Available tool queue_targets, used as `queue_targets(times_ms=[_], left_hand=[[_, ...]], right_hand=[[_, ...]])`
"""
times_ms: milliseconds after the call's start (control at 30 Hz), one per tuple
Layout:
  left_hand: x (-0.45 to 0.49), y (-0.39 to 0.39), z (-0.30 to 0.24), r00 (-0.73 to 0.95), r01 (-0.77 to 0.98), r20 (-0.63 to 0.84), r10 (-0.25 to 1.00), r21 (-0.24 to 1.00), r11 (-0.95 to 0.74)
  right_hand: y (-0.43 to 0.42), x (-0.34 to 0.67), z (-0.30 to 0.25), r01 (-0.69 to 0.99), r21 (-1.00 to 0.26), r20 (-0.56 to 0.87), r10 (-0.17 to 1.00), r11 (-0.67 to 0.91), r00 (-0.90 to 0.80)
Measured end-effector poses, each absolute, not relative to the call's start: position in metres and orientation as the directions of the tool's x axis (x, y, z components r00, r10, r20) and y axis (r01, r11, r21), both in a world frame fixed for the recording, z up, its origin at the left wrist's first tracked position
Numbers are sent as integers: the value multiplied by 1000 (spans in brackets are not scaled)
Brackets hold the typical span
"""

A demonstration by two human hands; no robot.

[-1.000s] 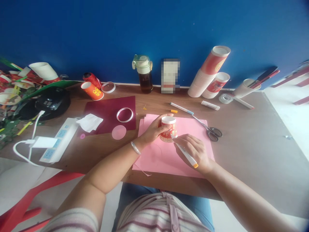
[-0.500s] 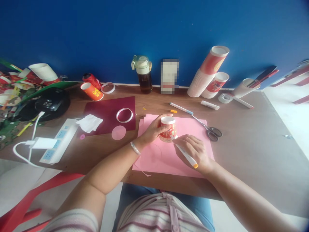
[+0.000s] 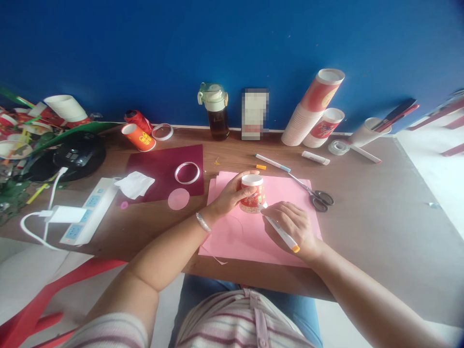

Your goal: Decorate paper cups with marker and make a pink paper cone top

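My left hand (image 3: 235, 191) is wrapped round a red patterned paper cup (image 3: 258, 199), whose white end faces up. The cup stands over a stack of pink paper (image 3: 232, 237). In my right hand (image 3: 292, 222) is a white marker (image 3: 281, 233) with an orange end, its tip at the lower right side of the cup. Whether the tip touches the cup I cannot tell. An orange cap (image 3: 261, 167) lies just behind the paper, near another marker (image 3: 272, 162) with a blue end. Scissors (image 3: 321, 199) rest on the paper's right edge.
At left are a power strip (image 3: 89, 212), a tissue (image 3: 135, 185), a maroon sheet (image 3: 163, 164) and a paper ring (image 3: 187, 173). Along the wall stand a drink bottle (image 3: 216, 113), a stack of cups (image 3: 302, 125) and a cup of pens (image 3: 364, 133). Clear tape (image 3: 339, 147) lies nearby.
My right hand has shifted the marker very slightly to the right along the cup's lower side. The left hand and the cup stay almost where they were.
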State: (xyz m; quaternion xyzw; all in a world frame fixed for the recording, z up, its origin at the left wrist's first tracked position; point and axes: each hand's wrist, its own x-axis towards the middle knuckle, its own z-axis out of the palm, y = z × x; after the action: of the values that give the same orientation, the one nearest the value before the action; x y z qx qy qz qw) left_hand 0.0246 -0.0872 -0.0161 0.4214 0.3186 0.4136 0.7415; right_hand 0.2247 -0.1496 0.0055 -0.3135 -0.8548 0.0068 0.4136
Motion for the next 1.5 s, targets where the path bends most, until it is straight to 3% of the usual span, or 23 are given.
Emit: queue_targets(times_ms=[1000,1500], left_hand=[[24,-87,-17,450,-355,-113,886,888,293],[23,-83,-14,412,-519,-87,907,796,312]], right_hand=[[-150,225,6,523,-286,708,545,803,-450],[-151,228,6,451,-278,728,492,848,-477]])
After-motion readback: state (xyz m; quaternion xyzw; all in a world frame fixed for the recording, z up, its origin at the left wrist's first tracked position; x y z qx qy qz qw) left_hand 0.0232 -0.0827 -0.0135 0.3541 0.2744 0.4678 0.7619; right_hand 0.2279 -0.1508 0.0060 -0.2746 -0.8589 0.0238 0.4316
